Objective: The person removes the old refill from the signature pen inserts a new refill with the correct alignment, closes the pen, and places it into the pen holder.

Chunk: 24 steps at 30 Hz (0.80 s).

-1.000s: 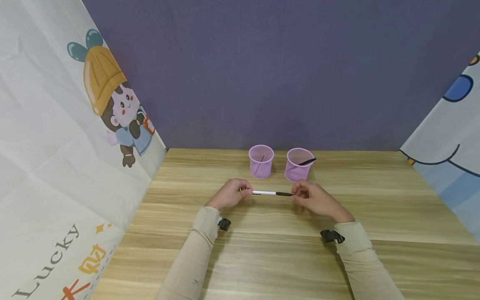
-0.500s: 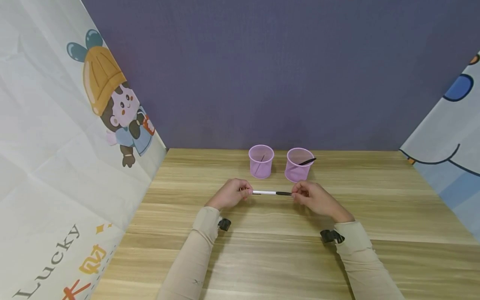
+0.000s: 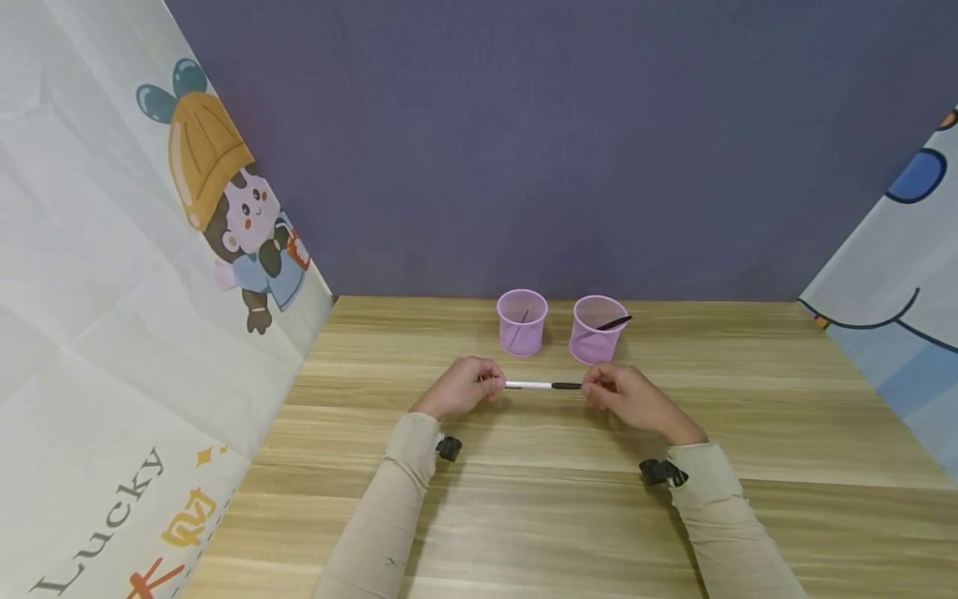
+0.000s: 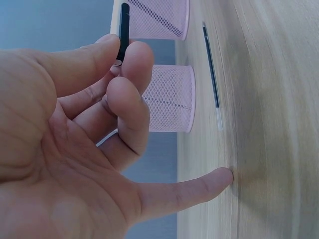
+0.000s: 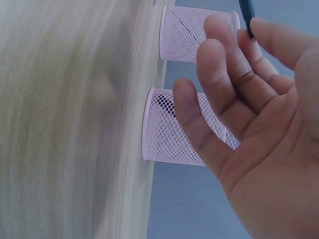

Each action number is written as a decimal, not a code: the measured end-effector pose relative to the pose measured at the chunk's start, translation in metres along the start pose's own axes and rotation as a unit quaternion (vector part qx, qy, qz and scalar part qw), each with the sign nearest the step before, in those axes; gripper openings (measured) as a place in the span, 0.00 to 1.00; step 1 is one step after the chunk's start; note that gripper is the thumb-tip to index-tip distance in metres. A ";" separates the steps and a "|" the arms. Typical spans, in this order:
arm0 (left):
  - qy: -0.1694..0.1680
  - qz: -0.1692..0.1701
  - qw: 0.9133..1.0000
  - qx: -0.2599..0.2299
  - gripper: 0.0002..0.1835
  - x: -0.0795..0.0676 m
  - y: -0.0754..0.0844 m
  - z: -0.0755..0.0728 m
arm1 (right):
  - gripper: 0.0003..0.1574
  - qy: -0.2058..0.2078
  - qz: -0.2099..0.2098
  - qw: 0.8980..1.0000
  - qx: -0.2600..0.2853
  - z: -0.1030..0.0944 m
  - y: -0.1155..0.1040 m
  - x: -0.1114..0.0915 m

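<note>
A white ballpoint pen (image 3: 530, 384) with a black grip section is stretched level between both hands, over the wooden table. The left hand (image 3: 458, 387) pinches its rear end between thumb and index finger, beside the black clip (image 4: 124, 30); the little finger reaches down to the tabletop. At the other end, the right hand (image 3: 627, 396) holds the dark tip (image 5: 246, 16) between thumb and fingertips, its other fingers loosely bent. A thin pen refill (image 4: 212, 74), dark with a pale end, lies on the table near the left hand, mostly hidden in the head view.
Two pink mesh pen cups stand just behind the hands. The left cup (image 3: 520, 337) has a thin dark stick leaning in it; the right cup (image 3: 591, 345) holds a black-ended pen (image 3: 614, 322) poking over its rim. A dark panel (image 3: 554, 166) rises behind the table (image 3: 539, 516).
</note>
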State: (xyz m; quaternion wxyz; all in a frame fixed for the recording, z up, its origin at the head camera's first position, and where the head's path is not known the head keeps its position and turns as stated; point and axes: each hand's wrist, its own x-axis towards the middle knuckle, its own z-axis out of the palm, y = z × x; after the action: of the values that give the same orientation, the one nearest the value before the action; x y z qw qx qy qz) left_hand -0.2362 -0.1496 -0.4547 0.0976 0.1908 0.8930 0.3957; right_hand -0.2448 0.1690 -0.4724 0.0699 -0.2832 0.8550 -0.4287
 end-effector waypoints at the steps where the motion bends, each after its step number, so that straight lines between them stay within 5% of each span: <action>1: 0.000 0.000 1.000 0.001 0.09 0.000 0.000 0.000 | 0.07 0.000 0.000 1.000 -0.001 0.000 0.000 0.000; 24: 0.003 0.006 1.000 0.005 0.09 0.000 0.000 0.000 | 0.18 -0.001 -0.018 1.000 -0.023 0.004 0.000 0.002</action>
State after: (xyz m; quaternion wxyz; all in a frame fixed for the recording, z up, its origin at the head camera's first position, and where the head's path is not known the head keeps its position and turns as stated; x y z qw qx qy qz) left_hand -0.2366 -0.1499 -0.4548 0.0921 0.1954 0.8940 0.3926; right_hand -0.2455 0.1653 -0.4747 0.0563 -0.2999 0.8597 -0.4097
